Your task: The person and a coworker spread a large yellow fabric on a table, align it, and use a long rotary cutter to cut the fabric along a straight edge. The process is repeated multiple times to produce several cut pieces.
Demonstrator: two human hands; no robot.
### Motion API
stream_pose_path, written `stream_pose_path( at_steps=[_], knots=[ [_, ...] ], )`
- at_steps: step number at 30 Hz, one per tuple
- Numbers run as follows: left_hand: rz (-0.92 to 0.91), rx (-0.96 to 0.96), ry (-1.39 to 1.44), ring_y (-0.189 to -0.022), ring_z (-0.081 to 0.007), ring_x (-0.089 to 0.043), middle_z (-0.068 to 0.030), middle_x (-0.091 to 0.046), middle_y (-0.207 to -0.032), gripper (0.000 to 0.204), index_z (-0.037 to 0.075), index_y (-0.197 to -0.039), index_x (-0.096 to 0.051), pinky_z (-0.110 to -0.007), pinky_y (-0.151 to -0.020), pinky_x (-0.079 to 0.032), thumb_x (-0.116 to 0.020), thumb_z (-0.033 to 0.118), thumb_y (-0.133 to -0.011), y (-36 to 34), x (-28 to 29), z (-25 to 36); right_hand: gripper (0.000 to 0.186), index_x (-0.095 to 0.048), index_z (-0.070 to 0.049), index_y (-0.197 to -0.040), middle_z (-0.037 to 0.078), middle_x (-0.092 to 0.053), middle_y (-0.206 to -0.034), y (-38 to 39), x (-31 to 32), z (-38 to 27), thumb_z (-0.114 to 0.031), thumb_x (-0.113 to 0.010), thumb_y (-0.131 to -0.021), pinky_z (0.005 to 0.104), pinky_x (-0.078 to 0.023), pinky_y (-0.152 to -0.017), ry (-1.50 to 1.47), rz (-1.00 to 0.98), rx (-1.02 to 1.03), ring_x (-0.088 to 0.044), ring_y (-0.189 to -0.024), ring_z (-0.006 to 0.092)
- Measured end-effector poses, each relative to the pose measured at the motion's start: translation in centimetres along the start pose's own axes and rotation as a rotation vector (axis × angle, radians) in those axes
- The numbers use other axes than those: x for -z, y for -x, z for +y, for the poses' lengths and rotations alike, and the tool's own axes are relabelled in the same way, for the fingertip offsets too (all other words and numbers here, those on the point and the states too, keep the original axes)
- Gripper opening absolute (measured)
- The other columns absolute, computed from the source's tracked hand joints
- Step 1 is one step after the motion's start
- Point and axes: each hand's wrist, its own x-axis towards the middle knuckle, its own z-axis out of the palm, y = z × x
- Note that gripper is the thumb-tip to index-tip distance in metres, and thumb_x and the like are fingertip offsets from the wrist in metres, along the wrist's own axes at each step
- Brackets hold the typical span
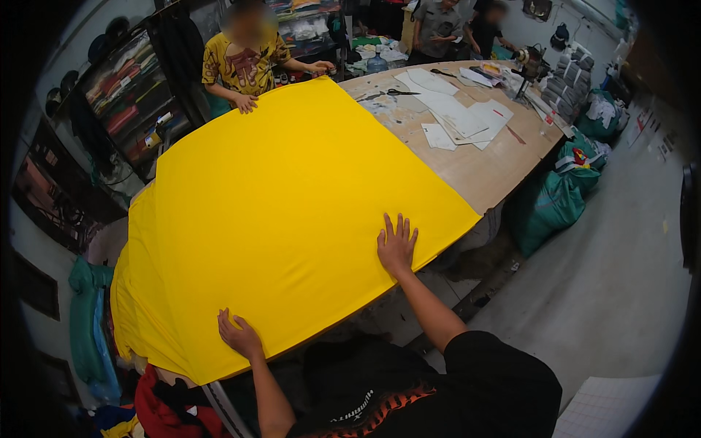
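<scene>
A large sheet of yellow fabric (270, 197) lies spread across the table, its loose folds bunched at the left end. My left hand (239, 336) rests on the fabric by the near edge, fingers apart. Farther right, my right hand (397, 247) lies flat on the cloth with its fingers spread, close to the right corner. Neither hand holds anything. Across the table, a person in a yellow patterned shirt (244, 62) has one hand (246, 103) on the fabric's far edge and the other (320, 67) near its far right corner.
White paper pattern pieces (456, 117) and black scissors (403, 93) lie on the wooden tabletop (504, 171) beyond the fabric. A cutting machine (531, 66) stands at the table's far right end. Green sacks (558, 208) sit right of the table. Shelves of folded cloth (128, 91) stand behind.
</scene>
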Motion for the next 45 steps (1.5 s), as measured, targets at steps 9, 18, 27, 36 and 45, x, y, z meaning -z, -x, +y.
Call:
stream_pose_path(
  at_steps=[9,18,27,36,45],
  knots=[
    [-0.003,0.013,0.024,-0.136,-0.0343,-0.046,-0.0155,-0.056,-0.142,0.032,0.004,-0.129,-0.059,-0.047,-0.115,-0.033,-0.051,0.016,-0.100,0.0,0.0,0.0,0.055,-0.036,-0.019,-0.156,0.021,-0.031,-0.160,-0.1,-0.3,0.1,-0.037,-0.040,-0.104,0.0620,-0.012,-0.120,0.018,0.006,0.003,-0.025,-0.149,0.0393],
    [-0.023,0.020,0.122,-0.136,-0.0348,-0.045,-0.0162,-0.056,-0.141,0.029,0.003,-0.125,-0.061,-0.047,-0.115,-0.033,-0.053,0.013,-0.099,-0.1,0.5,-0.6,0.054,-0.039,-0.017,-0.154,0.021,-0.034,-0.159,0.2,-0.5,0.1,-0.036,-0.041,-0.104,0.0595,-0.016,-0.120,0.018,0.009,0.007,-0.028,-0.148,0.0391],
    [-0.058,0.011,0.198,-0.135,-0.0354,-0.043,-0.0149,-0.054,-0.140,0.027,0.005,-0.121,-0.062,-0.049,-0.115,-0.032,-0.055,0.011,-0.096,-0.1,1.4,-0.8,0.054,-0.035,-0.020,-0.156,0.021,-0.029,-0.162,4.2,0.9,2.4,-0.036,-0.037,-0.105,0.0609,-0.012,-0.121,0.113,-0.052,-0.238,-0.024,-0.150,0.0388],
    [-0.107,-0.042,0.221,-0.136,-0.0354,-0.041,-0.0142,-0.053,-0.142,0.036,0.005,-0.128,-0.057,-0.049,-0.116,-0.029,-0.059,0.010,-0.092,-0.4,2.0,-1.0,0.055,-0.034,-0.016,-0.157,0.019,-0.038,-0.158,19.5,-4.0,9.1,-0.037,-0.033,-0.106,0.0621,-0.020,-0.118,-0.073,-0.380,-0.796,-0.038,-0.143,0.0413],
    [-0.072,-0.067,0.282,-0.136,-0.0364,-0.042,-0.0172,-0.050,-0.143,0.049,0.004,-0.136,-0.048,-0.050,-0.116,-0.030,-0.062,0.010,-0.089,-0.5,2.1,-1.2,0.049,-0.047,-0.010,-0.140,0.018,-0.051,-0.138,45.3,-6.6,12.4,-0.038,-0.044,-0.101,0.0541,-0.032,-0.110,-0.099,-1.401,-0.610,-0.050,-0.128,0.0377]
  ],
)
